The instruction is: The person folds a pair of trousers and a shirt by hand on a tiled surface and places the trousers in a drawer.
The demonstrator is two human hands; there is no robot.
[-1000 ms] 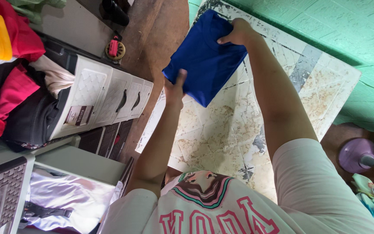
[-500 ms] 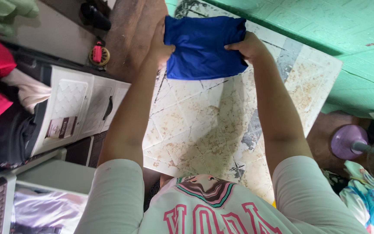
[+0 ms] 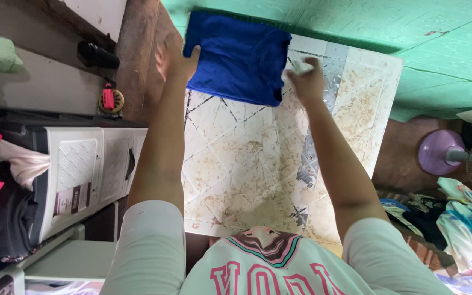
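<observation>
We have the folded blue garment (image 3: 236,57) lying flat at the far edge of the table (image 3: 258,164), up against the green wall (image 3: 356,33) and nearer the table's far left corner. Our left hand (image 3: 175,59) rests at the garment's left edge, fingers loosely spread and touching the cloth rather than gripping it. Our right hand (image 3: 307,82) is just beside its right edge, open; it is blurred, so we cannot tell whether the fingertips meet the fabric.

To do this well, we judge that both palms should press flat and even, squaring the corners with the table's far edge so the fold holds and no layer slides out.

Off the table's left edge stands a white plastic drawer unit (image 3: 83,175); its drawers are shut, so we cannot see what is in them, but red, dark and pale clothes (image 3: 1,196) are heaped on its top. Beyond it a small red and yellow object (image 3: 108,100) sits on the floor. Off the right edge are a purple fan base (image 3: 438,153) and patterned fabrics (image 3: 471,224).
</observation>
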